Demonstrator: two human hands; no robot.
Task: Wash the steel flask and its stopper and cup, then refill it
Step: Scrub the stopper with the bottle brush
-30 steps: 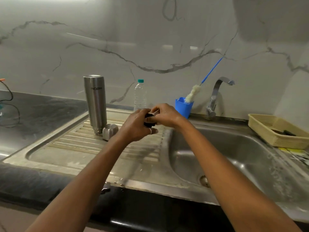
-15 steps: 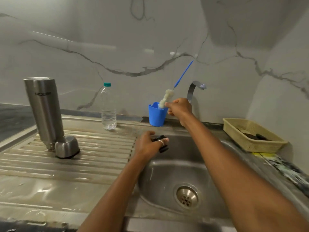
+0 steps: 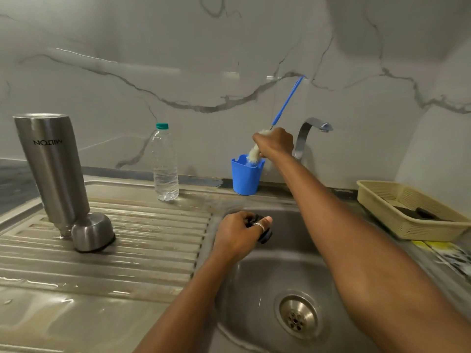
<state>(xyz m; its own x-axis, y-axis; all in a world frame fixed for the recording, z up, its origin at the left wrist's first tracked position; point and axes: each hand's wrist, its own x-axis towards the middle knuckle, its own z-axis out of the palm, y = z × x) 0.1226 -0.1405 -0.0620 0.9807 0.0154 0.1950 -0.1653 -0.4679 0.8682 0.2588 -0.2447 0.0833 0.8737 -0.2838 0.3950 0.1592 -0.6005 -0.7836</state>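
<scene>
stopper [image 3: 264, 237] in left hand [image 3: 235, 235] over sink [image 3: 204, 240] edge; right hand [image 3: 275, 143] grips brush [image 3: 288, 100]

One wide-angle camera on the head looks forward and down from close above the sink [image 3: 267, 271], facing the marble wall [image 3: 229, 47]; its basin fills the lower right, the draining board [image 3: 127, 250] the left

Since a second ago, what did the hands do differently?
The right hand let go of the stopper, reached out to the blue holder and gripped the brush. The left hand carried the stopper right, over the sink. The flask, cup and bottle stayed put.
</scene>
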